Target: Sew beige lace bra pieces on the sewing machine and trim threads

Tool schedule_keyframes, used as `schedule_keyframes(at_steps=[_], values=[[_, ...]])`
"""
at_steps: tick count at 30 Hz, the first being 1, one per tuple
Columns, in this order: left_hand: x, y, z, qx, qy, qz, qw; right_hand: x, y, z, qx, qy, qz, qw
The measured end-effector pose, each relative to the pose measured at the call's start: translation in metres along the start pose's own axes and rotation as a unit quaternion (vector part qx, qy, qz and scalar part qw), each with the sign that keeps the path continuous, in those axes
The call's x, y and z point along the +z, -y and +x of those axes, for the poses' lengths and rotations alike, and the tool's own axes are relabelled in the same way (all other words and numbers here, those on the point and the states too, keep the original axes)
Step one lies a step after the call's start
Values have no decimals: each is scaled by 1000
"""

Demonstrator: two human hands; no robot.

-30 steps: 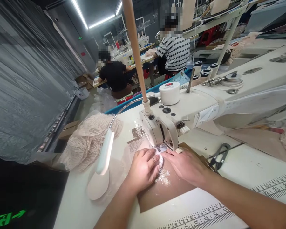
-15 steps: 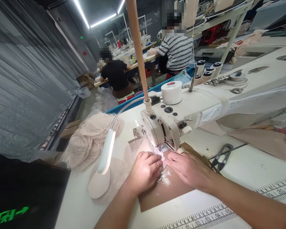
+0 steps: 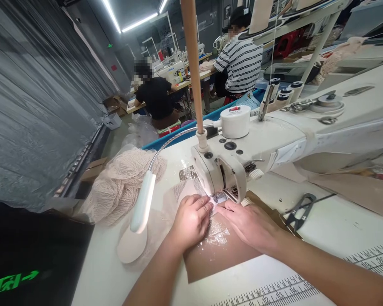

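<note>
Pressing flat, my left hand (image 3: pixel 191 221) and right hand (image 3: pixel 250 223) lie open, palms down, gripping nothing, fingertips meeting on the lace (image 3: pixel 217 209) just short of the presser foot (image 3: pixel 220 197). It lies straight ahead of my fingers, its length running away under the machine (image 3: pixel 242 148); both hands are equally near. Beneath is a brown sheet (image 3: pixel 217 255) on the white table (image 3: pixel 322 225), with snips (image 3: pixel 298 210) to my right, a lamp (image 3: pixel 142 208) and a lace heap (image 3: pixel 121 182) to my left. Two people sew further off.
</note>
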State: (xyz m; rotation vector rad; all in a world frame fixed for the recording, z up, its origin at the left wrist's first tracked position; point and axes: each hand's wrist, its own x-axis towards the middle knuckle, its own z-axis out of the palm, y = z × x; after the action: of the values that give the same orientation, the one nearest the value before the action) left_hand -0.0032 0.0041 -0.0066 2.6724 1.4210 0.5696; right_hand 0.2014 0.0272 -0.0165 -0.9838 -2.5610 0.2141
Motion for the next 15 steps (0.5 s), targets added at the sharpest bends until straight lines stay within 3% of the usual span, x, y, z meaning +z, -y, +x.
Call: schedule_keyframes(at_steps=[5,15], values=[[0,5,3,-40,-5,20,999,-3,-3,-2,-18,25,22,999],[6,19,1,-119,-59,43,990,11,-13,-6,-41,-5,9,999]])
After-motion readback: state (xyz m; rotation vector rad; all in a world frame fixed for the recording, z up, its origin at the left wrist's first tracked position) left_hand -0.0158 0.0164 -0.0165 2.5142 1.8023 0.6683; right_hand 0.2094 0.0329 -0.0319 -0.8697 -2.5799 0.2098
